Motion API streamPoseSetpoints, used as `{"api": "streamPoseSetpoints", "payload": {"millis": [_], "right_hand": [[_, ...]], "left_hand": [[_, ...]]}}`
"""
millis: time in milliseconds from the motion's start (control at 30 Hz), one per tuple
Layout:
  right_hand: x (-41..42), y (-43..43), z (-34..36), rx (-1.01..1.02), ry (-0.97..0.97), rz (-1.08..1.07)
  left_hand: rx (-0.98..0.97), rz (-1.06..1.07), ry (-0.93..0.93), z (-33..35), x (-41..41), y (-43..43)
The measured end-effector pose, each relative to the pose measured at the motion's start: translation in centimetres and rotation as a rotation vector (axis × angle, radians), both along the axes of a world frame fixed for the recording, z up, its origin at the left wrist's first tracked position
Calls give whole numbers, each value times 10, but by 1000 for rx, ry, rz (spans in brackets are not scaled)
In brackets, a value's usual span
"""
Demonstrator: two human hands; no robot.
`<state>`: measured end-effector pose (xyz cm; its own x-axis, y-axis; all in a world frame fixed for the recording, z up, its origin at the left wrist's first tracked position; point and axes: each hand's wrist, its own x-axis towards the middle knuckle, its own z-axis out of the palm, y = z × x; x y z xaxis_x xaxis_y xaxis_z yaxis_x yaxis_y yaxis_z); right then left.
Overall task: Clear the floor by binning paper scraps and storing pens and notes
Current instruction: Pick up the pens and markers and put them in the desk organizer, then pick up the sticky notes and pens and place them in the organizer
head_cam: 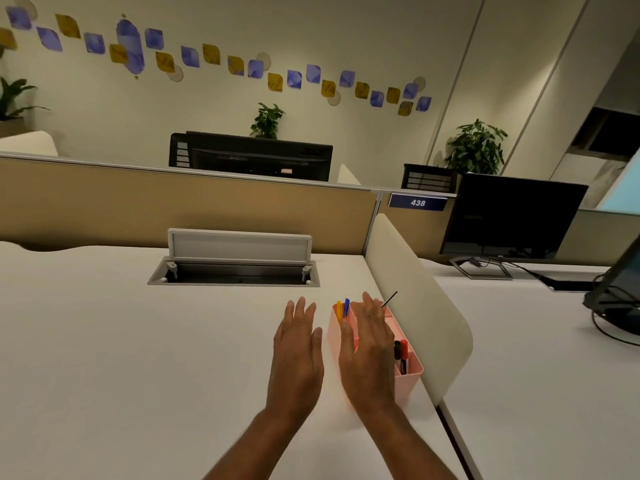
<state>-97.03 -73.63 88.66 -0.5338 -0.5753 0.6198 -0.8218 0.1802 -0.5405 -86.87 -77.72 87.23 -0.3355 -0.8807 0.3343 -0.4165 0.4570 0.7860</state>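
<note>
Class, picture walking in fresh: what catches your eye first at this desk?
Two flat hands at centre: the left hand over the white desk, the right hand above a pink plastic organiser holding yellow and blue pens and red and black markers. Behind them, a grey cable hatch stands open.

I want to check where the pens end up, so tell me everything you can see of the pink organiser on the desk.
The pink organiser looks like smooth plastic: a long, open-topped box split into compartments. It stands upright on the white desk, close beside the cream divider panel. Yellow and blue pens stand in its far compartment, and red and black markers sit in the near one. The right hand is spread flat over its middle and hides that part. Whether they touch cannot be told.
</note>
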Motion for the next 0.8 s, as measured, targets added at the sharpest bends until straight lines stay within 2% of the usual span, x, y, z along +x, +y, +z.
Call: {"api": "streamPoseSetpoints", "payload": {"millis": [100,300,800], "right_hand": [[24,20,19,-22,82,4],[87,89,52,-12,126,63],[296,375,54,158,190,288]], "left_hand": [[-197,21,-44,17,28,20],[-368,97,-161,43,101,87],[-427,288,-271,57,331,395]]}}
